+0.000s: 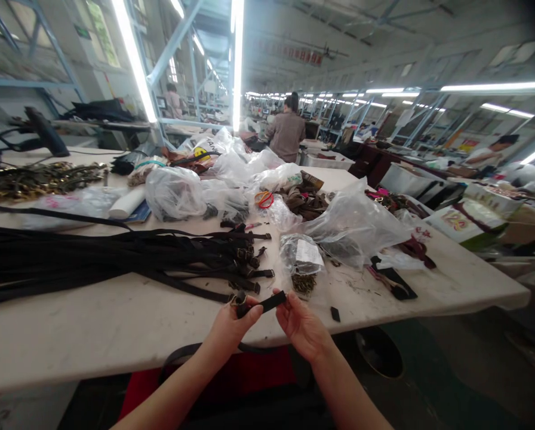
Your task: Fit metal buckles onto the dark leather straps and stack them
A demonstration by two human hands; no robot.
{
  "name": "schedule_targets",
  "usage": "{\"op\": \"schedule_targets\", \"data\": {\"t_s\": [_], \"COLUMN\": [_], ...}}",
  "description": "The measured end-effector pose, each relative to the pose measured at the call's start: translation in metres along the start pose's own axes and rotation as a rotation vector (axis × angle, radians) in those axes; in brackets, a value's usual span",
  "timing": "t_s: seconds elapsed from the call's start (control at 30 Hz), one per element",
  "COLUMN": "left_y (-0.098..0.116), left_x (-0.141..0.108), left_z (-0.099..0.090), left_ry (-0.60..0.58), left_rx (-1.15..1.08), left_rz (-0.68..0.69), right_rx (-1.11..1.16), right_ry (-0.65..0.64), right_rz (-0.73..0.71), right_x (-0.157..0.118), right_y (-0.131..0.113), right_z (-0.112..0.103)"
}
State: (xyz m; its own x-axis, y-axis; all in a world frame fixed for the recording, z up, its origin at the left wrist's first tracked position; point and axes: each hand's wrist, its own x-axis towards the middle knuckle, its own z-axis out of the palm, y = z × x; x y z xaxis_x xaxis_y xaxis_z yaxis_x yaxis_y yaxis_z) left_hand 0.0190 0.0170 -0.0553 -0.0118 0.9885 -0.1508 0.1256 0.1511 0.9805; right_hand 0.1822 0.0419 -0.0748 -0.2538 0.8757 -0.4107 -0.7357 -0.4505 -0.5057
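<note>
A black strap [273, 302] is stretched between my two hands above the table's front edge. My left hand [235, 319] is closed around it, with a dark metal fitting showing by the fingers. The fingertips of my right hand [301, 322] pinch the strap's other end. Part of the strap hangs in a loop below the table edge. To the left lies a thick bundle of black straps [115, 257] with buckles at their right ends. Just beyond my right hand, a clear bag [304, 282] holds small brass-coloured metal parts.
Plastic bags [178, 192] and red-orange-handled scissors [264, 199] lie farther back on the white table [92, 340]. A small black piece [335, 314] sits near the right front edge. A person [288, 131] stands beyond the table. Boxes [467, 221] stand at right.
</note>
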Motion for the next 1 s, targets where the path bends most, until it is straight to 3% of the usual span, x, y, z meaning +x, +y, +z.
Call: {"op": "schedule_targets", "data": {"t_s": [0.27,0.43,0.63,0.8,0.93,1.0], "left_y": [-0.003,0.001,0.003,0.008,0.021,0.029], "left_x": [-0.006,-0.009,-0.014,-0.02,-0.033,-0.04], "left_z": [-0.005,-0.003,-0.002,-0.001,-0.007,-0.009], "left_ry": [0.038,0.115,0.194,0.089,-0.148,-0.271], "left_rx": [0.204,0.186,0.164,-0.014,-0.296,-0.371], "left_rz": [0.03,0.048,0.042,-0.002,-0.049,-0.042], "right_rx": [-0.012,0.007,-0.06,-0.395,-0.896,-1.032], "right_ry": [0.037,0.083,0.078,-0.036,-0.138,-0.214], "right_rz": [-0.088,-0.085,-0.189,-0.262,-0.525,-0.667], "right_x": [-0.005,-0.006,-0.015,-0.033,-0.05,-0.058], "right_y": [0.02,0.032,0.037,0.042,0.019,0.006], "right_z": [0.016,0.025,0.032,0.031,0.031,0.037]}}
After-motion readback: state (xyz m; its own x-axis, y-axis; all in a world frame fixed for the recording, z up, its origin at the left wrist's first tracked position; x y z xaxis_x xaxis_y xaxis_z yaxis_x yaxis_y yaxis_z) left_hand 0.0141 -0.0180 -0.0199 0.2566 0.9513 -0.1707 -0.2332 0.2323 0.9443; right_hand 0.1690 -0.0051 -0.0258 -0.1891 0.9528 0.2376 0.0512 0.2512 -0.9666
